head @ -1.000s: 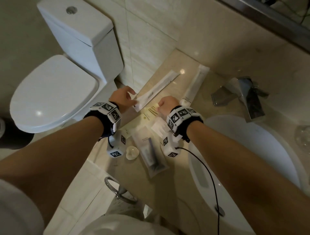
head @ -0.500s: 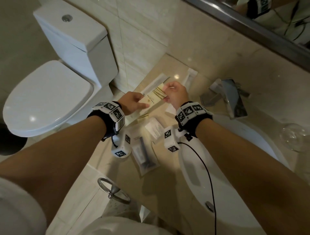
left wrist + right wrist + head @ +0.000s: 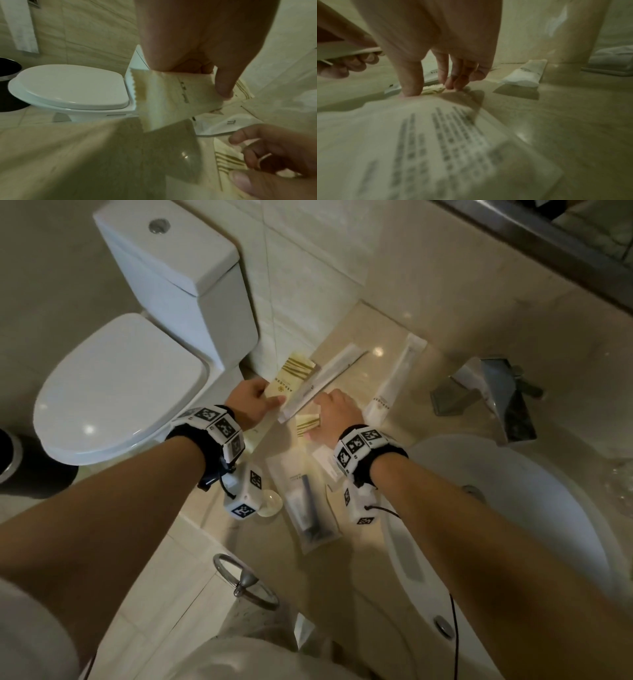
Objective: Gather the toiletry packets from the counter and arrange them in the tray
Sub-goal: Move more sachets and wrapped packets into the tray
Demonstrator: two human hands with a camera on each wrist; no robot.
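Left hand (image 3: 248, 405): a cream packet with gold stripes (image 3: 289, 380) is pinched by one end between thumb and fingers and held above the counter (image 3: 376, 559).
Right hand (image 3: 334, 419): thumb and fingertips (image 3: 412, 86) are closed on a second striped packet (image 3: 308, 424) lying flat on the counter.
Other packets: a long white sleeve (image 3: 325, 381), a toothbrush wrapper (image 3: 394, 385) and a clear pouch (image 3: 305, 501) are left on the counter.
Tray: none is seen.
Step advice: the flat packet is best lifted by one edge, then stacked onto the held one.
Writing: small print is seen but cannot be read.
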